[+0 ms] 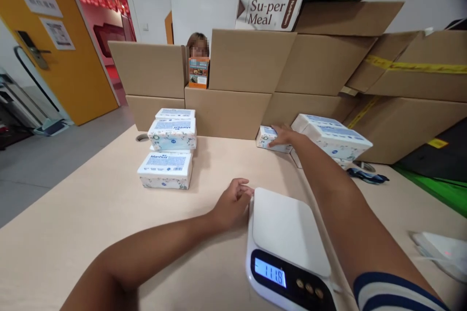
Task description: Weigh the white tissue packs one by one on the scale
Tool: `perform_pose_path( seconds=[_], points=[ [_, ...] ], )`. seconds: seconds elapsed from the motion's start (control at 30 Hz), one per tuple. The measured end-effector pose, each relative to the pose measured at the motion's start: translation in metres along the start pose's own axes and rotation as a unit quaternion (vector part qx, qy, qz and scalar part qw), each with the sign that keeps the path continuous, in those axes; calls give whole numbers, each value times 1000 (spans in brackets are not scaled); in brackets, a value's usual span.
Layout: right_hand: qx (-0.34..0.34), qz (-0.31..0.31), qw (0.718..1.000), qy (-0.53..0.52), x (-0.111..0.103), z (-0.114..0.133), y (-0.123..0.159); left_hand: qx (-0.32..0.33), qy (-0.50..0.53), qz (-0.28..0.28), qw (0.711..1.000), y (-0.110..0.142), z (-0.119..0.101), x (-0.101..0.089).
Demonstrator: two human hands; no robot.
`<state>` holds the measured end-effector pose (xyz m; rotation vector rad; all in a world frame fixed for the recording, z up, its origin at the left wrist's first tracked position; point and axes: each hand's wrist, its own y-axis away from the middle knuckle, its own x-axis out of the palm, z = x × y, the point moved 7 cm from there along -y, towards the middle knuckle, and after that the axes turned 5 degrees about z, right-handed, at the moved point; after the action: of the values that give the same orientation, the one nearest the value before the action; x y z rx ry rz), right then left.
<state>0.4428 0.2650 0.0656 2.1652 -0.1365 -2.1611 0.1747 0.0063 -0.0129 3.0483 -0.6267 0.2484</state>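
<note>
My right hand [284, 135] reaches far across the table and grips a small white tissue pack [263, 137] beside the right-hand tissue packs [328, 133]. My left hand [232, 204] rests at the left edge of a white digital scale [290, 231], its fingers loosely bent and apart, holding nothing. Nothing lies on the scale's plate, and its lit display [270, 272] seems to read 111.8. To the left of my hands, printed Manhua tissue packs [166, 170] are stacked in two groups, one behind the other.
Cardboard boxes [228, 114] wall off the table's far side. A person [197, 43] is partly visible behind them, above an orange box [199, 73]. At right lie a dark blue cloth item [368, 176] and a white device [443, 252] with a cable. Tape rolls sit near both stacks.
</note>
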Motion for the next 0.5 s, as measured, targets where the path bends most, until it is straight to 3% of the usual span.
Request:
perform_pose_path(
  seconds=[0.23, 0.37, 0.5],
  points=[
    [38, 29, 999, 8, 17, 5, -8, -1, -14, 19, 1000, 2, -3, -2],
    [16, 59, 998, 25, 20, 7, 15, -6, -19, 21, 1000, -1, -1, -2],
    [-44, 56, 997, 37, 22, 23, 56, 2, -55, 20, 998, -5, -2, -2]
  ],
)
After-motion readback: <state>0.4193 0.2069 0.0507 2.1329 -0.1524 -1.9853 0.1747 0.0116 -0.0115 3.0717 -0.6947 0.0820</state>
